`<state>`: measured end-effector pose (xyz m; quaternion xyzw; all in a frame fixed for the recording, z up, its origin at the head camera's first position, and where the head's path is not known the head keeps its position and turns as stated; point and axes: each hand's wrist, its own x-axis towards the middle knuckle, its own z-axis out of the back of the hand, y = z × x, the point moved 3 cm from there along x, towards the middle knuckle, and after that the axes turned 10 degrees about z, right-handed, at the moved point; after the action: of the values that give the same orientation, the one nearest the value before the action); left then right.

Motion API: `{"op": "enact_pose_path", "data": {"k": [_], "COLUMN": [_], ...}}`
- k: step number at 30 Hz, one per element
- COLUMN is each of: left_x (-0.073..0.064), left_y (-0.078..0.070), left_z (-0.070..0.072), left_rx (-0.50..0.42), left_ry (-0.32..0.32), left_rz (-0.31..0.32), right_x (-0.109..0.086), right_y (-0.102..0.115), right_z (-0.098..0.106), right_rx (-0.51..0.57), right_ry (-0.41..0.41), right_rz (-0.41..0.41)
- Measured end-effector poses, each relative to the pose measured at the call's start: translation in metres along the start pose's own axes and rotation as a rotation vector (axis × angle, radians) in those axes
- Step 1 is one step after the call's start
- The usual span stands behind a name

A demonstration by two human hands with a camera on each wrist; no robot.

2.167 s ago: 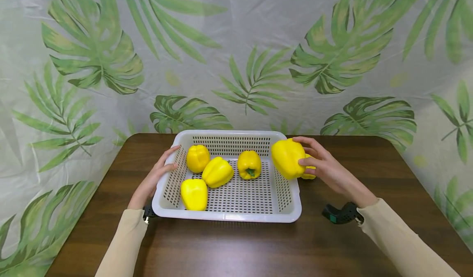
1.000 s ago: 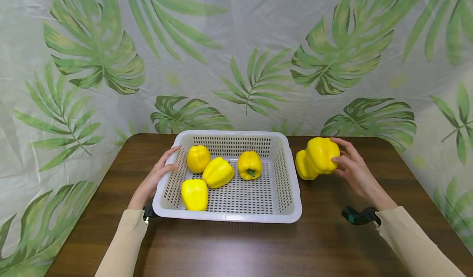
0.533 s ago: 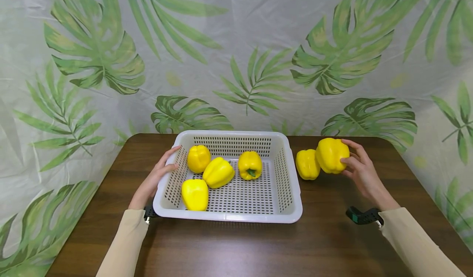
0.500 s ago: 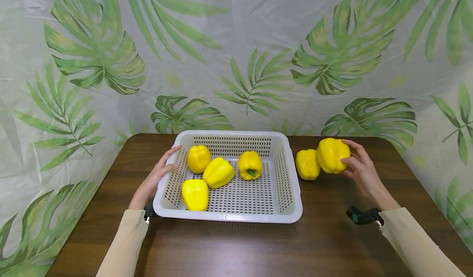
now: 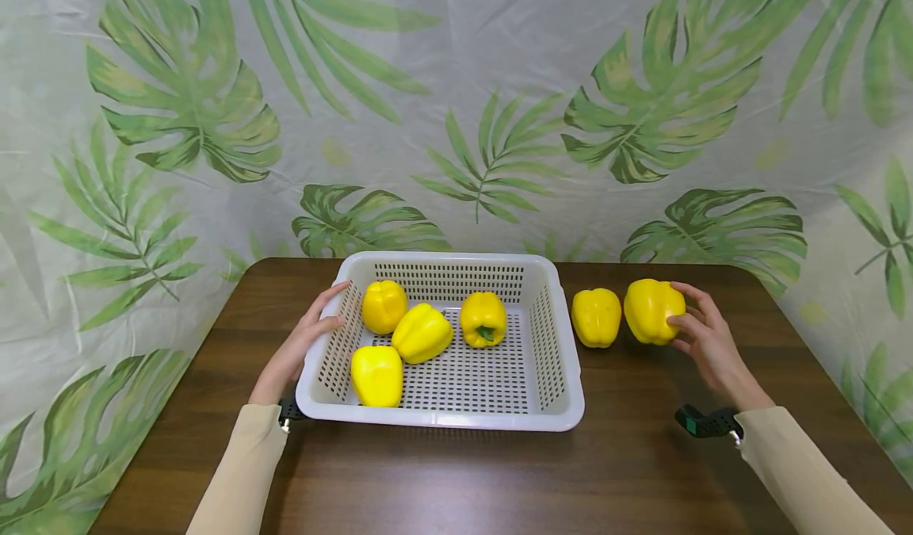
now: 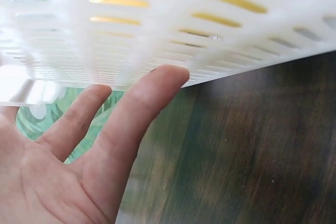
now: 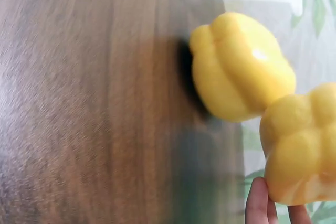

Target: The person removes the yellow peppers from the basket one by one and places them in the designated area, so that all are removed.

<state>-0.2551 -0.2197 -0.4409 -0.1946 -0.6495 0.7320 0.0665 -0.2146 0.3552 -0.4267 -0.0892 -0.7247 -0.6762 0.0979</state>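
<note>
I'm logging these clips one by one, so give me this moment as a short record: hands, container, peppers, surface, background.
Left hand: touching the left side of the white basket
Right hand: gripping a yellow pepper outside the basket
In basket: four peppers, one with its green stem facing the person
Between basket and gripped pepper: another loose pepper
Surface: brown table; gripped pepper's contact with it unclear
Background: leaf-print cloth

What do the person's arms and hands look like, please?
The left hand and right hand are bare. The left sleeve and right sleeve are long, plain and beige. Also worn are a black left strap and a black right strap, the latter with a green patch.
</note>
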Motion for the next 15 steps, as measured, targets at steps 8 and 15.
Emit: {"op": "enact_pose_path", "data": {"k": [8,15], "left_x": [-0.002,-0.002], "left_y": [0.0,0.0], "left_z": [0.0,0.0], "left_rx": [0.002,-0.001], "left_ry": [-0.003,-0.001], "left_rz": [0.006,0.002], "right_x": [-0.002,-0.002], "right_y": [-0.019,-0.029], "right_z": [0.008,0.01], "right_rx": [-0.065,-0.128], "right_ry": [0.001,-0.001], "right_rz": [-0.038,-0.042]}}
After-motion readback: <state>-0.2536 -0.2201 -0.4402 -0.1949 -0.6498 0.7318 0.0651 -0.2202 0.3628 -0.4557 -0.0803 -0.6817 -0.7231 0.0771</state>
